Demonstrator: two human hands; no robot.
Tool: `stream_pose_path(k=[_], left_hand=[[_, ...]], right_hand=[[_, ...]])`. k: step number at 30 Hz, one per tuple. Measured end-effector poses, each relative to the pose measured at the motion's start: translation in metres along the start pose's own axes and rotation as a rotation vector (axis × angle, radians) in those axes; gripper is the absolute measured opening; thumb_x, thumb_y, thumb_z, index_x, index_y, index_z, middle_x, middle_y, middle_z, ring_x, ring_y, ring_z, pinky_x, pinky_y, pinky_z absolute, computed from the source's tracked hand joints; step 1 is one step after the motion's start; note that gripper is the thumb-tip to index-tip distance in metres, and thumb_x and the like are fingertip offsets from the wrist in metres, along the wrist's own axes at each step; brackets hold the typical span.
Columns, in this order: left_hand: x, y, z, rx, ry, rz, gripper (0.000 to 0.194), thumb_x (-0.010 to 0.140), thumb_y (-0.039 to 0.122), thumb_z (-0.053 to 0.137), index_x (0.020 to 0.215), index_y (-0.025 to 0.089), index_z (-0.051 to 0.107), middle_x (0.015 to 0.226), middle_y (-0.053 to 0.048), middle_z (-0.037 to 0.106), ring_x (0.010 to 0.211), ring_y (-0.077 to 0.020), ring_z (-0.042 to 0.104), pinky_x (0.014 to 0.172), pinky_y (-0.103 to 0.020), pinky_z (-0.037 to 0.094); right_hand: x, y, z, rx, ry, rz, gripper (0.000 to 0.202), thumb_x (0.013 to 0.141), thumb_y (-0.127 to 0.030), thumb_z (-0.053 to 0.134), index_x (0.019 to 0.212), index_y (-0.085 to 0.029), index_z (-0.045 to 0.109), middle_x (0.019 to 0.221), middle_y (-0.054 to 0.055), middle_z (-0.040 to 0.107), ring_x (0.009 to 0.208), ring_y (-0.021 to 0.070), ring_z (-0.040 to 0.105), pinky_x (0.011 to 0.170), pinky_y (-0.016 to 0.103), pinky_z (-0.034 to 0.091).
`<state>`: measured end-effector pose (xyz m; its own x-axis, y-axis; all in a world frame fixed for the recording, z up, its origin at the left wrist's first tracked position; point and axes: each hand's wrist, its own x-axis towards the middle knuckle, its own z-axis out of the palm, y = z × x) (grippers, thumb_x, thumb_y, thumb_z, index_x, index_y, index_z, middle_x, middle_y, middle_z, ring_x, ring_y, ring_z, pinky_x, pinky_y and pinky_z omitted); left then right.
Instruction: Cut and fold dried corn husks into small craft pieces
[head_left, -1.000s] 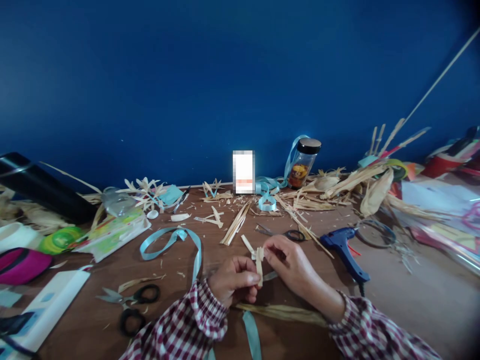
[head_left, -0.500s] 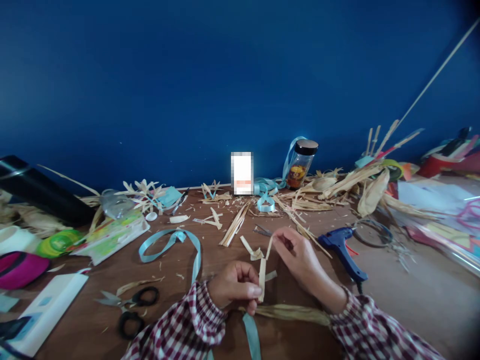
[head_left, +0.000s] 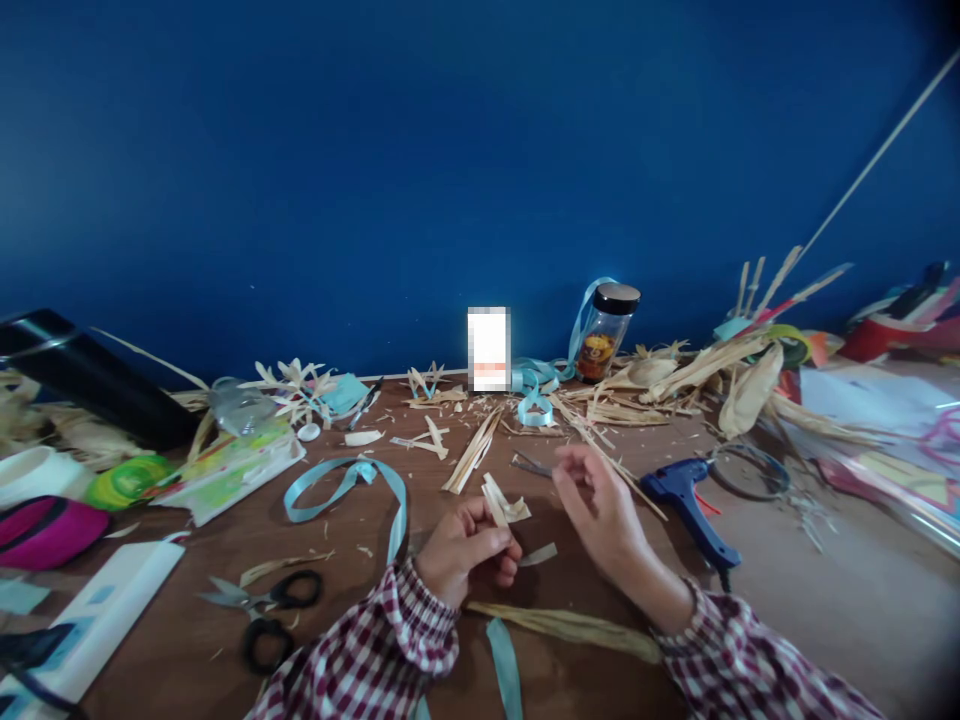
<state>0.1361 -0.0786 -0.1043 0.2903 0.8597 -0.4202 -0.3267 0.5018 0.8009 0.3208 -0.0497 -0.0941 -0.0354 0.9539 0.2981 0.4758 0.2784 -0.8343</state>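
Observation:
My left hand is closed around the end of a pale corn husk strip, which points up and away from its fingers. Just beyond, a curled husk piece appears beside the strip. My right hand is raised to the right, thumb and fingers apart, with nothing visible between them. A thin metal tool lies near its fingertips, its far part hidden by the hand. Below both hands are a long husk and a light blue ribbon end.
Black-handled scissors and a looped ribbon lie left. On the right are a blue glue gun and a metal ring. A lidded jar, husk pieces and a phone-like bright rectangle are farther back.
The strip in my left hand has tilted up and left. My right hand has drawn slightly right and its fingers have parted; the thin strip at its fingertips is no longer visible there.

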Motion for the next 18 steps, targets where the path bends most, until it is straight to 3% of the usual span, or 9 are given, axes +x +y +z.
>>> stream_pose_path(k=[3, 5, 11, 18], left_hand=[[0.002, -0.003, 0.001, 0.044, -0.017, 0.058, 0.037, 0.051, 0.036, 0.083, 0.068, 0.014, 0.057, 0.053, 0.001, 0.063, 0.039, -0.0075, 0.053, 0.04, -0.019, 0.046], [0.003, -0.005, 0.001, 0.107, -0.043, 0.116, 0.034, 0.055, 0.035, 0.081, 0.066, 0.014, 0.058, 0.053, 0.002, 0.061, 0.038, -0.0068, 0.052, 0.04, -0.018, 0.044], [0.0, -0.004, 0.004, 0.289, -0.026, 0.202, 0.03, 0.058, 0.036, 0.078, 0.059, 0.015, 0.056, 0.049, 0.003, 0.056, 0.039, -0.0077, 0.05, 0.041, -0.019, 0.04], [-0.001, -0.005, 0.007, 0.415, 0.06, 0.217, 0.025, 0.065, 0.036, 0.072, 0.059, 0.015, 0.058, 0.049, 0.002, 0.055, 0.039, -0.009, 0.049, 0.042, -0.021, 0.039]], right_hand=[[-0.009, -0.013, 0.003, 0.122, -0.356, -0.077, 0.016, 0.084, -0.031, 0.056, 0.093, -0.018, 0.059, 0.078, 0.003, 0.062, 0.066, 0.0148, 0.056, 0.059, 0.024, 0.044], [-0.013, -0.017, 0.005, 0.158, -0.47, -0.12, 0.017, 0.08, -0.029, 0.063, 0.093, -0.019, 0.062, 0.078, 0.002, 0.062, 0.066, 0.0142, 0.055, 0.058, 0.023, 0.043], [-0.013, -0.016, 0.009, 0.191, -0.456, -0.089, 0.002, 0.079, -0.018, 0.062, 0.081, -0.018, 0.064, 0.078, 0.002, 0.063, 0.074, 0.0156, 0.058, 0.066, 0.025, 0.043], [-0.011, -0.014, 0.01, 0.186, -0.388, -0.057, 0.011, 0.085, -0.022, 0.056, 0.076, -0.017, 0.061, 0.074, 0.002, 0.061, 0.071, 0.0147, 0.056, 0.066, 0.025, 0.043]])
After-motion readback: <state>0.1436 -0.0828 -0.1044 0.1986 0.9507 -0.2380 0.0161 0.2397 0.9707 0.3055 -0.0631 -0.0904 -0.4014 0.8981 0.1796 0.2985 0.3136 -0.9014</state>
